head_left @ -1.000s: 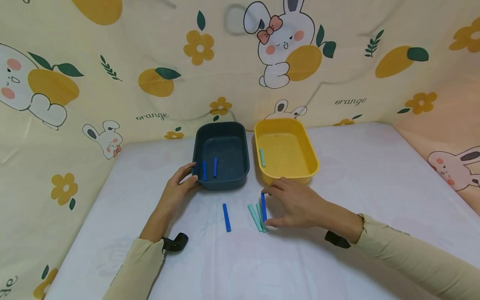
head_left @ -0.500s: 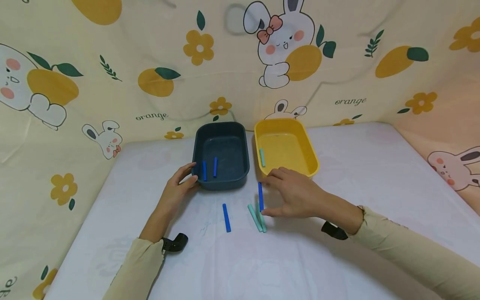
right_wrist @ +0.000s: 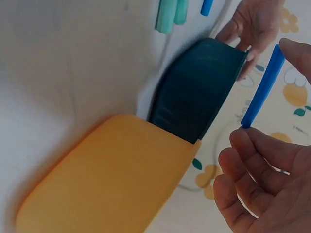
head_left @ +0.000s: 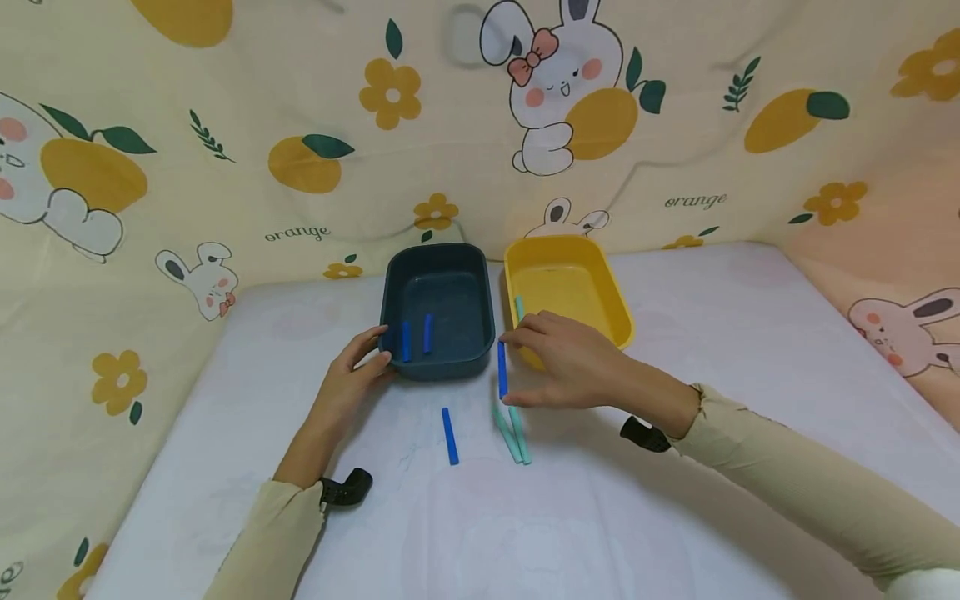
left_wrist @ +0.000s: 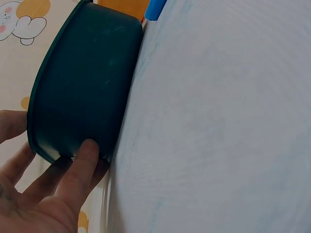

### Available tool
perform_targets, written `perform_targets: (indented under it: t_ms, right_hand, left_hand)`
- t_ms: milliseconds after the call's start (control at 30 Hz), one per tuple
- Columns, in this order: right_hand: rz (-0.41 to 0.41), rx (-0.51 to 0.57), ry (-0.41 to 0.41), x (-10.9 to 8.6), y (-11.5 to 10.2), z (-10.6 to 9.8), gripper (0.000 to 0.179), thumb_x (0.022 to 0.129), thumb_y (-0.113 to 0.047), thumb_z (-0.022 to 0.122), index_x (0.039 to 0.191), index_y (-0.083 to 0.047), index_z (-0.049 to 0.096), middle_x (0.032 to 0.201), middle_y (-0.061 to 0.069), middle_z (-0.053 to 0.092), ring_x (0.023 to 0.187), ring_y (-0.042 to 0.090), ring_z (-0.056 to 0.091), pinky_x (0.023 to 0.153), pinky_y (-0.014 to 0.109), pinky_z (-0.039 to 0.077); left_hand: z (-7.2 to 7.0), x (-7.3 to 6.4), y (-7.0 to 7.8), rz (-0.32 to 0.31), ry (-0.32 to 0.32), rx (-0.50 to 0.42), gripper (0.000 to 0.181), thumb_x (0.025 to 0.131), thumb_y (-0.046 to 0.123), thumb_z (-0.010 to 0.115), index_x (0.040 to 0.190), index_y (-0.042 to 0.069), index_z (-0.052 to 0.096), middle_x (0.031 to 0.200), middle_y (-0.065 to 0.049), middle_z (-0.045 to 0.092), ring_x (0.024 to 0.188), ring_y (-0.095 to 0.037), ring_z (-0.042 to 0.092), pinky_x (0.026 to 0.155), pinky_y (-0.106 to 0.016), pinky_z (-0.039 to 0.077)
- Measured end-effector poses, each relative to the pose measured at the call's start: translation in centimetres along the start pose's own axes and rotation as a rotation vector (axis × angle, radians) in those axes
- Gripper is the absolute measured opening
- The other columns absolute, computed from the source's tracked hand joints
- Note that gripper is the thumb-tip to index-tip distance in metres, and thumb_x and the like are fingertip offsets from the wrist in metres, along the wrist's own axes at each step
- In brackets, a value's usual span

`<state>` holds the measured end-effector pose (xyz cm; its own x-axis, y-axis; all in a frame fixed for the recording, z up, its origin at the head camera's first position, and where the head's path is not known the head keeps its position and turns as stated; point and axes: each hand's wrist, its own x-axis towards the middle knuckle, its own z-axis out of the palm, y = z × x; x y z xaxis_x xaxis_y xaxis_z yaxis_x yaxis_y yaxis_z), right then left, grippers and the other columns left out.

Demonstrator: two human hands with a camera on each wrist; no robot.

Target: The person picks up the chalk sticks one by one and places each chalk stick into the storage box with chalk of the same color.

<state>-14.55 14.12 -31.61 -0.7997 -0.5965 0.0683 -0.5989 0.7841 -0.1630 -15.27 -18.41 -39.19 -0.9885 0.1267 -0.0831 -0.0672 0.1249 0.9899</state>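
Observation:
My right hand (head_left: 570,358) pinches a slim blue stick (head_left: 502,371) by its two ends, between thumb and fingertips. In the head view it hangs in front of the gap between the tubs; the right wrist view shows the same stick (right_wrist: 263,87) lengthwise between the fingertips. My left hand (head_left: 352,367) holds the near left corner of the dark blue tub (head_left: 438,368), thumb on the outer wall (left_wrist: 87,82) and fingers round the corner. Two blue sticks (head_left: 428,333) lie inside that tub. The right hand overlaps the yellow tub (head_left: 618,304), partly hiding a mint stick (head_left: 519,308) in it.
Another blue stick (head_left: 450,436) lies on the white tabletop (head_left: 570,533) before the dark tub. Two mint sticks (head_left: 519,435) lie close together to its right, below my right hand. A patterned cloth (head_left: 450,125) hangs right behind the tubs.
My right hand has risen off the table area by the mint sticks and moved forward and left with the blue stick. My left hand stays at the dark tub.

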Motion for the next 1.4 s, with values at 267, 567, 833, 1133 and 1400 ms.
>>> perform_targets:
  t_ms: [267,567,833,1133,1400]
  right_hand:
    - [0.011,-0.009,-0.025,1.7,-0.1,-0.2,0.077,0.074,-0.067,0.073,0.133,-0.02,0.062,0.127,0.003,0.061,0.106,0.019,0.055,0.087,0.034,0.054]
    - [-0.042,-0.021,-0.018,3.8,-0.5,-0.3,0.077,0.076,-0.067,0.072,0.132,-0.016,0.063,0.119,0.004,0.063,0.098,0.018,0.055,0.08,0.03,0.053]
    - [-0.053,-0.035,-0.012,4.7,-0.4,-0.2,0.077,0.075,-0.068,0.073,0.132,-0.015,0.063,0.121,0.004,0.063,0.1,0.019,0.057,0.086,0.033,0.054]
    - [-0.024,-0.052,-0.072,6.5,-0.2,-0.1,0.08,0.077,-0.07,0.07,0.134,-0.015,0.061,0.13,0.007,0.061,0.107,0.021,0.057,0.094,0.036,0.054]
    - [0.014,-0.071,-0.116,7.9,0.1,0.4,0.081,0.077,-0.073,0.067,0.136,-0.017,0.06,0.13,0.006,0.059,0.107,0.02,0.056,0.095,0.035,0.054]
  left_hand:
    - [-0.1,0.1,-0.1,0.014,-0.008,0.018,0.051,0.104,0.018,0.054,0.152,0.011,0.039,0.16,-0.017,0.031,0.136,-0.035,0.048,0.104,-0.032,0.052]
    - [-0.1,-0.2,-0.4,0.007,0.001,0.015,0.05,0.104,0.016,0.053,0.151,0.011,0.039,0.16,-0.017,0.031,0.138,-0.034,0.046,0.104,-0.029,0.051]
    - [0.1,-0.1,-0.2,0.02,-0.006,-0.003,0.05,0.103,0.017,0.054,0.151,0.011,0.039,0.16,-0.017,0.031,0.136,-0.035,0.048,0.108,-0.039,0.048]
    - [0.1,0.0,0.0,0.01,0.008,-0.002,0.05,0.104,0.014,0.052,0.151,0.01,0.039,0.16,-0.018,0.031,0.136,-0.034,0.048,0.108,-0.04,0.049]
    - [0.2,0.0,0.0,-0.003,0.007,-0.011,0.05,0.104,0.013,0.052,0.152,0.009,0.038,0.161,-0.018,0.03,0.137,-0.034,0.048,0.107,-0.037,0.05]
